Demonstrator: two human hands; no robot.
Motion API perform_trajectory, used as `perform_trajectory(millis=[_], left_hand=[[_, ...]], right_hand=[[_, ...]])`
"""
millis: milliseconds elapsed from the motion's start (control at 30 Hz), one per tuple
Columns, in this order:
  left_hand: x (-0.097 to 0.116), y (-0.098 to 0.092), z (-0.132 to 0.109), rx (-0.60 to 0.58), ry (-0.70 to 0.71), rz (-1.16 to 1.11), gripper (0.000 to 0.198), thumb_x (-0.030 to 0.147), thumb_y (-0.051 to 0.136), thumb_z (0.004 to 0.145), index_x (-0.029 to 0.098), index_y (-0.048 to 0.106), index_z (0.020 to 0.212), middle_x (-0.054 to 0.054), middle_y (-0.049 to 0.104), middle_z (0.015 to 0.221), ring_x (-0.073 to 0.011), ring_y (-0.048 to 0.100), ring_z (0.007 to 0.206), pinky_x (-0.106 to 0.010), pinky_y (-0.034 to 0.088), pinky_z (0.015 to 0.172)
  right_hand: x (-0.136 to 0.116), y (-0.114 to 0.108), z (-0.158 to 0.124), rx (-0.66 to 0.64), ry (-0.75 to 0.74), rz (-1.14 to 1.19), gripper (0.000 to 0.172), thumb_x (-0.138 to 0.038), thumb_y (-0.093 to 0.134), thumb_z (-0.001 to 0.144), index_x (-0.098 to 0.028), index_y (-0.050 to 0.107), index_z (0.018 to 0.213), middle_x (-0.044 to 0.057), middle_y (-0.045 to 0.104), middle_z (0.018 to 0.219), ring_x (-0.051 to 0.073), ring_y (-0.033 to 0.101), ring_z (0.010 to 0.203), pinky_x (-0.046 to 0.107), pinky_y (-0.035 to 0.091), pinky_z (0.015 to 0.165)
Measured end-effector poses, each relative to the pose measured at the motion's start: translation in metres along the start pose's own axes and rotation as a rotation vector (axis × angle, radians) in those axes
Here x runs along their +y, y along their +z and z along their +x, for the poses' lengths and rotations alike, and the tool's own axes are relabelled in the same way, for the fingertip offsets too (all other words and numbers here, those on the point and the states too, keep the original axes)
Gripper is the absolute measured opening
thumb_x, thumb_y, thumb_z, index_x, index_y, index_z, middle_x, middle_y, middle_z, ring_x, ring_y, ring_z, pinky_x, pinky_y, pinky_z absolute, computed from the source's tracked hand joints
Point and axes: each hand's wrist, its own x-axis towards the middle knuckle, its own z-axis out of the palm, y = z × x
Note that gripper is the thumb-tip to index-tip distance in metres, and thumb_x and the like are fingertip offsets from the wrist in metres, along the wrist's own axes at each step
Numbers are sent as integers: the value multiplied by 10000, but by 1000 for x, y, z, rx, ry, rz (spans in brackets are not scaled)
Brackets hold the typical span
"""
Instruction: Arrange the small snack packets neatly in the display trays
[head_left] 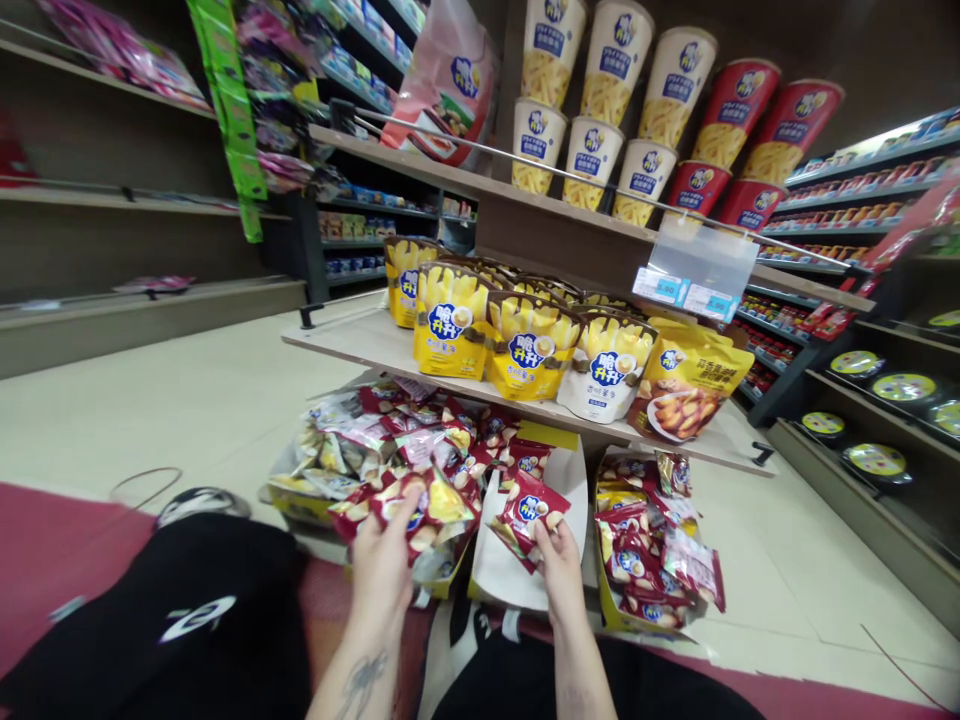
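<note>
Head view, left to right. Black bag (187, 610) sits low left on the red mat (52, 550), just beside my left forearm. Pale floor (172, 400) beyond it is open up to the side shelving (112, 190).

Left hand (382, 565): fingers curled onto a red and yellow snack packet (427, 510), thumb on its near face, so it's gripping that packet. Packet lies at the near edge of the left carton heap (375, 440), touching the other bags there.

Right hand (559, 565): fingertips pinch the lower corner of a red snack pouch (529, 510), held tilted above the white carton (510, 570), which has bare room inside. The two hands are near each other, not touching.

Right of that, the yellow-edged carton (611, 615) is packed with red pouches, some spilling over its right rim.

Wooden shelf edge (360, 350) overhangs all three cartons, loaded with yellow chip bags (525, 345). Headroom under it looks tight at the back, clear at the near side where my hands are. Open tile floor (787, 570) on the right up to the far shelving (885, 440).
</note>
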Motion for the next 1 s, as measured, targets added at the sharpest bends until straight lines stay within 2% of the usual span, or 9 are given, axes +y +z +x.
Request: perform_trajectory(millis=[67,133,233,333,400,567,833,933,1000], left_hand=[[10,-3,4,72,43,-44,406,268,788,632,165,701,1015,-53,731,932,-199,704,826,-301,580,745],[17,-6,5,38,26,3,402,285,785,628,160,701,1000,-46,732,884,-197,702,769,-304,581,708],[17,-10,0,-246,-131,277,441,303,838,551,135,707,937,-43,721,748,-207,693,671,-293,570,623],[5,-9,-8,-588,-274,500,466,350,868,517,118,716,891,-73,728,741,-242,709,749,-307,571,688],[-6,-6,-11,-657,-249,513,489,415,852,542,122,716,908,-90,741,807,-249,710,821,-325,562,776],[-18,-3,-10,-640,-172,556,529,480,839,544,113,713,903,-103,746,821,-257,705,816,-345,551,789],[-15,-2,-15,-678,-139,630,406,473,816,572,119,717,742,-122,744,800,-243,697,741,-320,558,694],[-9,0,-17,-620,-89,608,404,446,828,549,123,709,760,-96,730,730,-233,685,679,-311,554,634],[-3,-1,-15,-497,0,589,449,441,833,529,124,708,822,-75,720,702,-228,678,657,-301,548,597]], right_hand=[[-4,-3,4,25,-50,-52,512,-469,838,604,-187,689,1004,68,737,985,248,685,933,327,549,805],[-8,-3,7,78,-57,-78,476,-450,855,570,-173,710,928,62,739,924,243,687,884,324,551,780],[-14,3,5,112,8,9,481,-429,864,559,-174,715,939,64,732,947,234,681,883,306,551,735],[-20,11,-1,38,99,124,433,-386,867,592,-186,709,941,58,721,998,204,674,910,287,542,771],[-22,15,-7,-25,161,166,424,-381,868,605,-191,700,945,56,722,985,189,677,888,279,540,768],[-25,19,-15,10,168,168,515,-555,775,684,-211,649,1047,89,715,1042,220,690,901,311,550,735],[-10,11,-14,159,82,178,401,-496,771,694,-225,605,938,78,708,990,234,684,892,310,536,671],[-14,3,0,221,-105,5,383,-551,644,783,-229,592,985,82,690,1040,244,669,948,341,536,736],[-23,-3,18,260,-243,-331,367,-548,500,865,-223,599,1006,88,683,1059,246,654,980,353,514,808]])
